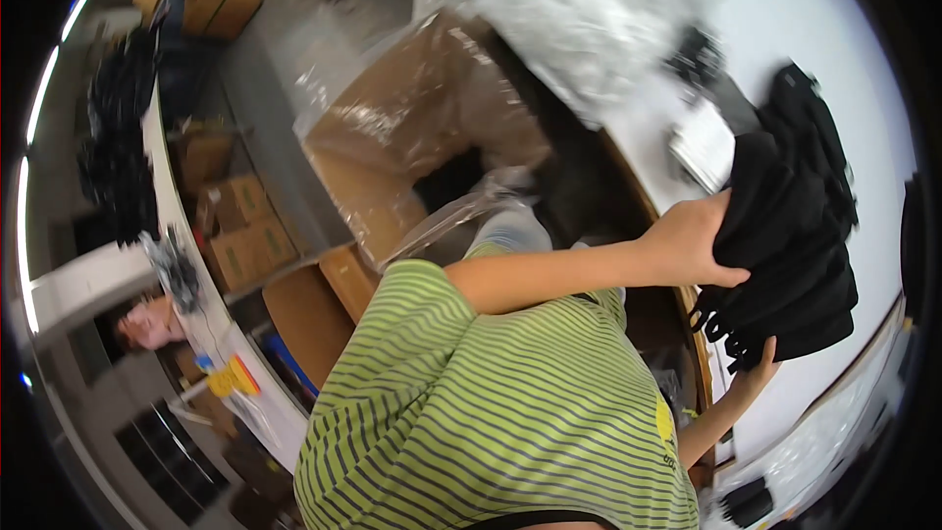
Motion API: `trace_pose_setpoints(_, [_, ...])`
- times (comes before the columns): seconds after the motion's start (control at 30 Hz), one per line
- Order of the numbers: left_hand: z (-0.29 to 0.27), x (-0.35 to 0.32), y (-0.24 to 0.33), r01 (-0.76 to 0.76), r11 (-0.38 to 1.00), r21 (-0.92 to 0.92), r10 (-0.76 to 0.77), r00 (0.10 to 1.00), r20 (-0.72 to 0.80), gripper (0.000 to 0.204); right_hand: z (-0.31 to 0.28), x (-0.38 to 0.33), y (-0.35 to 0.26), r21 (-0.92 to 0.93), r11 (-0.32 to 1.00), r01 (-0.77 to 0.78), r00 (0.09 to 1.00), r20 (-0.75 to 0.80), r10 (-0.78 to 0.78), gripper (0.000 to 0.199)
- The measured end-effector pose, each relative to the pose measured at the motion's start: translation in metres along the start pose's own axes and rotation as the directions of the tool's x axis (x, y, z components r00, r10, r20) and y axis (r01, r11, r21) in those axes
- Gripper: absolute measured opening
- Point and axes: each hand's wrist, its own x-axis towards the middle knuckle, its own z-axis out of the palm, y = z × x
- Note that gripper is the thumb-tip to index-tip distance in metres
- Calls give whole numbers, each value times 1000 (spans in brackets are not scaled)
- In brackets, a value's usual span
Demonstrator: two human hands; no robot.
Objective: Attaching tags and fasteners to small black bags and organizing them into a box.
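Observation:
A thick stack of folded black fabric pieces (795,236) is held over the edge of a white table (854,29) at the right. My left hand (692,240) grips the stack's near side, thumb on top. Under the stack's lower corner, my right hand (754,365) supports it, with only the fingers showing. My green striped shirt (491,402) fills the lower middle. More black pieces (699,57) lie further back on the table.
A big cardboard box lined with clear plastic (412,128) stands open to my left. A heap of clear plastic bags (589,10) lies on the table's far end, with white packets (702,147) beside it. Small cardboard boxes (245,236) sit at left; another person (147,324) is nearby.

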Motion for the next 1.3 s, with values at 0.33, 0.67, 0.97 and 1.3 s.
trace_pose_setpoints(0.33, [-261, -237, -130, 321, 910, -263, -414, 660, -627, 63, 361, -51, 86, -598, 802, 2, 757, 525, 389, 62])
trace_pose_setpoints(0.67, [-338, -370, -434, 544, 392, -742, -920, 217, -327, 58, 522, -62, 390, -742, 636, -212, 318, 563, 763, 83])
trace_pose_setpoints(0.97, [-300, -293, -591, 558, 380, -738, -919, 321, -231, 58, 502, 52, 503, -889, 456, -33, 491, 383, 782, 94])
trace_pose_setpoints(1.3, [-287, -234, -657, 627, 293, -721, -955, 227, -191, 60, 488, 124, 622, -855, 482, 192, 568, 497, 656, 103])
